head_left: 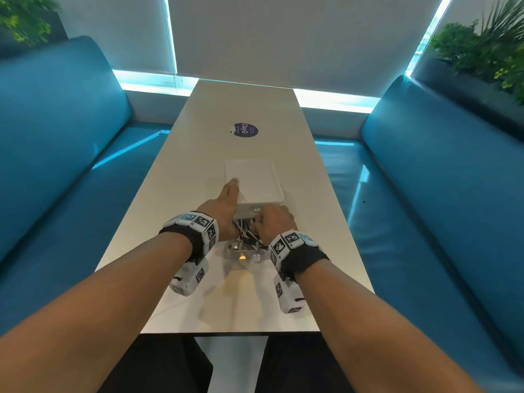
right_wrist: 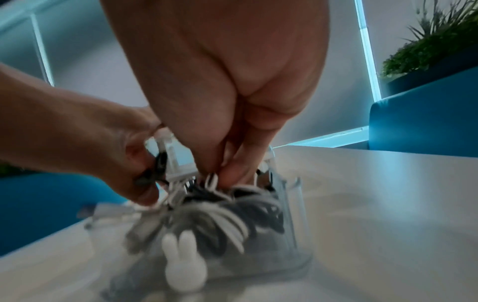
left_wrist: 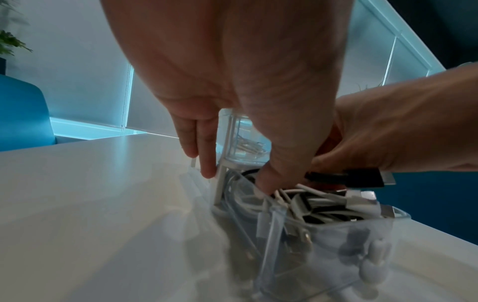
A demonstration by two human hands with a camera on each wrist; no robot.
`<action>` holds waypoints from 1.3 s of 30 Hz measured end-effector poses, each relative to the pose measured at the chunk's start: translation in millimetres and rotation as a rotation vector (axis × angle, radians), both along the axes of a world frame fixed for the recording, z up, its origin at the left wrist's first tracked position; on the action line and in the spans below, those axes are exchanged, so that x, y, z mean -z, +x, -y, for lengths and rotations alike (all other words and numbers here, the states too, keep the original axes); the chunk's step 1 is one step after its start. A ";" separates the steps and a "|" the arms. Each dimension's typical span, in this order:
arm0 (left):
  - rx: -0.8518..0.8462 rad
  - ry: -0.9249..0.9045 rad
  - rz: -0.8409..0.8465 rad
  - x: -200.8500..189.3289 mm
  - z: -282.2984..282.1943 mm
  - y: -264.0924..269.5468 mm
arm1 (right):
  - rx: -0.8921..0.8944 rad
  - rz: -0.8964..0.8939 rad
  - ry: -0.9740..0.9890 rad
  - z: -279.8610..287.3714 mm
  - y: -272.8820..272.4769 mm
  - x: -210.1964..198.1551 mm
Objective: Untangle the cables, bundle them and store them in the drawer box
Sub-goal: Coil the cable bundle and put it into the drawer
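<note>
Two hands press black and white cables [right_wrist: 222,206] into clear drawer [left_wrist: 323,241]: left hand [head_left: 224,211] fingers straight, right hand [head_left: 273,222] pinching cables; white box [head_left: 255,180] beyond on surface [head_left: 241,109].

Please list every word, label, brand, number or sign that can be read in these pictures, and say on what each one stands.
"ClayG": on the round dark sticker on the table.
Smaller print on the same sticker: too small to read.
Black-and-white square marker patterns on the wrist bands: no words.
Drawer box, cables: no text visible.
</note>
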State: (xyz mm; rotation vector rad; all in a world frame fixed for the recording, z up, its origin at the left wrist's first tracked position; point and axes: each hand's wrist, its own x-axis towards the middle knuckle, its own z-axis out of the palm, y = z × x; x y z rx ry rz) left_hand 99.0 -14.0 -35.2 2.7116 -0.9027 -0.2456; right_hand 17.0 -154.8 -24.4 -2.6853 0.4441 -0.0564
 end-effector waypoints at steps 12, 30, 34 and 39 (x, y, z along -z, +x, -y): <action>-0.008 -0.032 -0.011 3.5 -2.0 4.0 | -0.083 0.008 -0.053 -16.5 -12.2 2.6; -0.053 0.011 -0.028 -4.3 4.3 9.8 | 0.119 0.061 0.129 19.1 -10.4 15.3; -0.057 -0.022 -0.038 -5.4 4.8 10.8 | 0.302 -0.106 0.059 29.4 -11.5 20.6; -0.039 -0.092 -0.036 1.0 3.2 13.7 | 0.294 -0.246 0.329 36.4 -8.8 38.8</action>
